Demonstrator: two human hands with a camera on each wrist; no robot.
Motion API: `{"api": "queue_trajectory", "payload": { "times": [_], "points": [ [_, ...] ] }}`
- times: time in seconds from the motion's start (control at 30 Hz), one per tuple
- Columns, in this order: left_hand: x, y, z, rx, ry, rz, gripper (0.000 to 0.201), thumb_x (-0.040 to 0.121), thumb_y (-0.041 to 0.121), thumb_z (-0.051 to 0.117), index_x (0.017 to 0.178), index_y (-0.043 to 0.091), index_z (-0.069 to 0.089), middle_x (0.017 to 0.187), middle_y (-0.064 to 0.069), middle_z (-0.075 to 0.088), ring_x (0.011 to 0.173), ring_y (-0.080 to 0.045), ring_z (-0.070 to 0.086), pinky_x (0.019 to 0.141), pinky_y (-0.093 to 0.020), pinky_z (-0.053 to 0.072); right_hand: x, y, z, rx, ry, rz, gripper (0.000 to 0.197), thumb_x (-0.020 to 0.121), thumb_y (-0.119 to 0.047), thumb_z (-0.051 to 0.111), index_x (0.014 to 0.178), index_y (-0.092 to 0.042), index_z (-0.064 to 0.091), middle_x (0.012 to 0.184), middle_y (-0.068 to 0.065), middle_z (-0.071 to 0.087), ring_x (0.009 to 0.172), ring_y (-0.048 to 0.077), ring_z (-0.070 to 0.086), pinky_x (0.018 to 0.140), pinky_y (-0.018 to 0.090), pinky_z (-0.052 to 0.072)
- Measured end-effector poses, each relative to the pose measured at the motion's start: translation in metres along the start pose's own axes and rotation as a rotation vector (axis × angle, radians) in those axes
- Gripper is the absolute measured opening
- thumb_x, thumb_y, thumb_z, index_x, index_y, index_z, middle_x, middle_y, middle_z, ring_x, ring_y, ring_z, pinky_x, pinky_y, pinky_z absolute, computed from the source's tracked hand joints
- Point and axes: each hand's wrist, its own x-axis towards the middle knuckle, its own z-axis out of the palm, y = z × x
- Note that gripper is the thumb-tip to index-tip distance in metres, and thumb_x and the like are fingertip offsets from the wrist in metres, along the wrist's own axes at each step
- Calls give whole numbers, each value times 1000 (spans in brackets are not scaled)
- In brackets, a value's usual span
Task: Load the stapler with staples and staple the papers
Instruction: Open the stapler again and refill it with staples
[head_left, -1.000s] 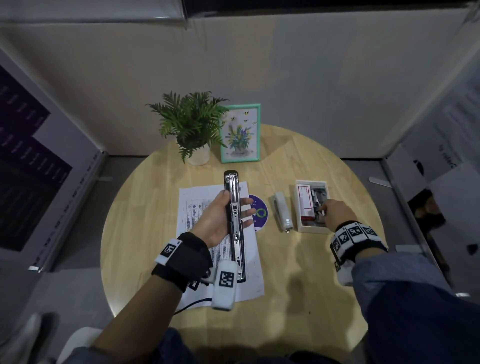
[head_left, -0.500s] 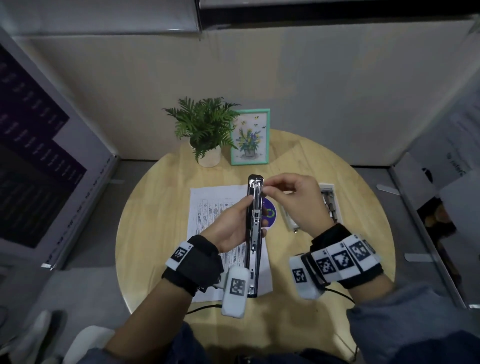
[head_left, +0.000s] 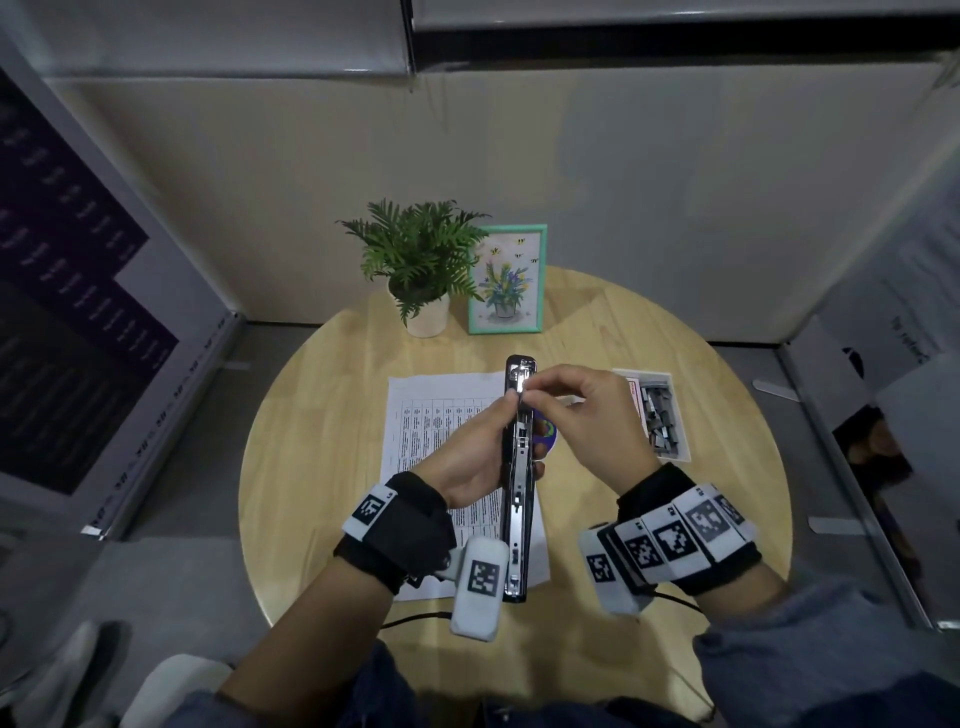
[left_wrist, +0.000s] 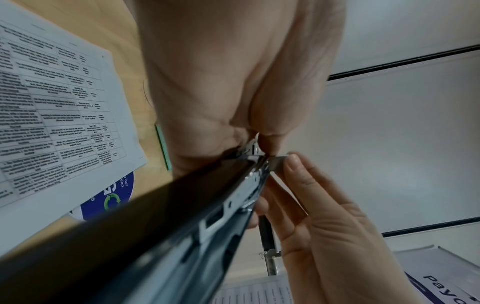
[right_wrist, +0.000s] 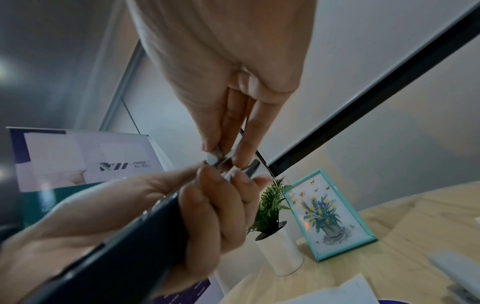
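Right hand (head_left: 587, 415) came from staple box (head_left: 655, 415) to stapler (head_left: 518, 467) far end, pinching staple strip (left_wrist: 278, 164) — loading begun; left hand (head_left: 467, 457) grips stapler.

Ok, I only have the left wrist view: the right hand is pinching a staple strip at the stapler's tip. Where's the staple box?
Observer: The staple box lies open on the table, right of the right hand, with staple strips inside.
Operator: Which way does the stapler point?
Observer: The stapler points away from the person, toward the picture frame.
Operator: Anything else back there?
Observer: A potted plant stands left of the frame.
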Motion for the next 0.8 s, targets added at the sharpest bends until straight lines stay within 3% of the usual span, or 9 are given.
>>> {"api": "queue_trajectory", "payload": {
  "times": [0.1, 0.17, 0.3, 0.4, 0.5, 0.67, 0.73, 0.8],
  "points": [
    [-1, 1, 0, -5, -20, -13, 47, 101, 42, 23, 115, 6, 49, 82, -3, 54, 61, -11, 54, 56, -25, 51, -2, 2, 4, -69, 17, -115, 6, 83, -4, 68, 86, -6, 73, 88, -5, 63, 85, 10, 62, 67, 13, 50],
    [-2, 3, 0, -14, -34, -24, 48, 101, 41, 23, 117, 5, 50, 82, -5, 53, 61, -12, 54, 57, -25, 51, -2, 5, 6, -109, 28, -154, 7, 84, -5, 67, 89, -4, 72, 98, -4, 55, 87, 8, 58, 65, 12, 50],
    [-2, 1, 1, -46, -39, -13, 48, 102, 35, 25, 132, 2, 42, 80, -3, 55, 61, -14, 54, 55, -26, 51, 4, 6, 9, -96, 123, -105, 9, 82, -4, 67, 90, -7, 69, 93, -12, 46, 75, 2, 55, 61, 9, 47],
    [-1, -1, 0, -54, -44, -10, 34, 102, 32, 26, 118, 9, 45, 79, -3, 56, 63, -15, 52, 55, -26, 51, 9, 6, 9, -121, 199, -55, 12, 79, -7, 70, 87, -14, 63, 88, -17, 46, 64, 3, 53, 59, 8, 43],
    [-3, -3, 0, -55, -61, -13, 29, 102, 31, 26, 110, 12, 46, 83, -3, 56, 65, -15, 52, 57, -26, 50, 11, 8, 7, -125, 245, 5, 14, 81, -16, 69, 82, -21, 56, 83, -10, 52, 57, 4, 47, 57, 10, 40],
    [2, -6, -9, -240, 22, 9, 33, 102, 33, 29, 113, 15, 55, 78, -3, 58, 60, -15, 55, 58, -28, 52, -3, 12, 6, -31, 168, 84, 7, 91, -20, 56, 96, -22, 52, 77, -8, 54, 58, 24, 57, 57, 39, 50],
    [6, -6, -19, -340, 90, 50, 33, 102, 34, 30, 113, 15, 54, 78, -3, 58, 62, -15, 58, 62, -30, 53, -15, 14, 6, 11, 41, 149, 9, 94, -23, 54, 101, -19, 51, 76, -3, 55, 60, 25, 58, 52, 35, 51],
    [12, -6, -28, -430, 183, 101, 32, 101, 35, 30, 109, 12, 51, 78, -5, 57, 67, -18, 59, 64, -32, 55, -29, 17, 10, -1, -204, 238, 18, 93, -31, 54, 105, -19, 48, 79, 1, 59, 60, 14, 58, 53, 26, 49]
  ]
}}
